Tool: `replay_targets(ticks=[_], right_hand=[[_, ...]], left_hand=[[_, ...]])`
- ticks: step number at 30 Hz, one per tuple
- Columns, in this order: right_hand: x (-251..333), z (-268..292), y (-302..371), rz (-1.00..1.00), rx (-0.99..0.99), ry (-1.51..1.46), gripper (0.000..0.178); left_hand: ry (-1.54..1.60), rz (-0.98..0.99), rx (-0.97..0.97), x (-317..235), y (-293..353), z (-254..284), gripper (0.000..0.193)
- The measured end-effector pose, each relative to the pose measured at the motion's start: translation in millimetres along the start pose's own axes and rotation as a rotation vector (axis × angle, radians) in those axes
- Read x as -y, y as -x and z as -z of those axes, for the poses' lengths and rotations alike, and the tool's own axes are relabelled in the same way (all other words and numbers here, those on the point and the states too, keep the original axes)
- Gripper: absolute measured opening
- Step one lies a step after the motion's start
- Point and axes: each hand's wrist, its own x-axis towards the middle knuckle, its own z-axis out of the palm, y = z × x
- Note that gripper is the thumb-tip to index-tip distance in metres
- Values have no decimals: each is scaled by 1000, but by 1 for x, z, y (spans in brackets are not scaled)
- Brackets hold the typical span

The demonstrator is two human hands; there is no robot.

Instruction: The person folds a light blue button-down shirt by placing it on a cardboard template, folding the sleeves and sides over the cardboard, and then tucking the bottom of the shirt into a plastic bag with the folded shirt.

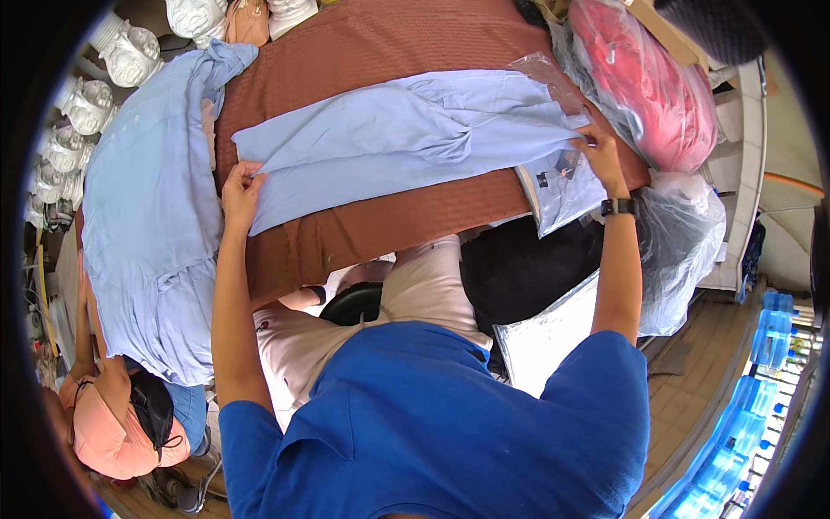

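A light blue garment (380,138) lies stretched out sideways, folded into a long strip with some creases near its middle. My left hand (241,195) pinches its near edge close to the left end. At the right end, my right hand (603,158) has thumb and fingers closed on the fabric. Below that hand rests a clear plastic bag (560,192) with a flat, pale blue folded item inside, partly covered by the garment. Which kind of garment it is, I cannot tell.
Brown cloth (389,39) covers the table. A heap of light blue fabric (156,182) hangs over its left end, with a person in a peach top (130,432) beyond. Red items in clear plastic (648,86) sit at right. Blue water bottles (735,424) stand lower right.
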Motion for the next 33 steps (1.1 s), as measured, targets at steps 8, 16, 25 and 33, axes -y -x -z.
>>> replay_targets(ticks=[8,16,25,33], right_hand=[[-36,20,9,-44,220,181,22],[49,-34,-4,-125,336,274,31],[52,-2,-15,-72,606,13,23],[-33,-30,-109,-63,-102,302,35]], left_hand=[[-18,-16,-1,-2,-2,-3,18],[-14,1,-11,7,-2,-1,19],[7,-7,-10,6,0,-1,20],[61,-1,5,2,-4,-7,18]])
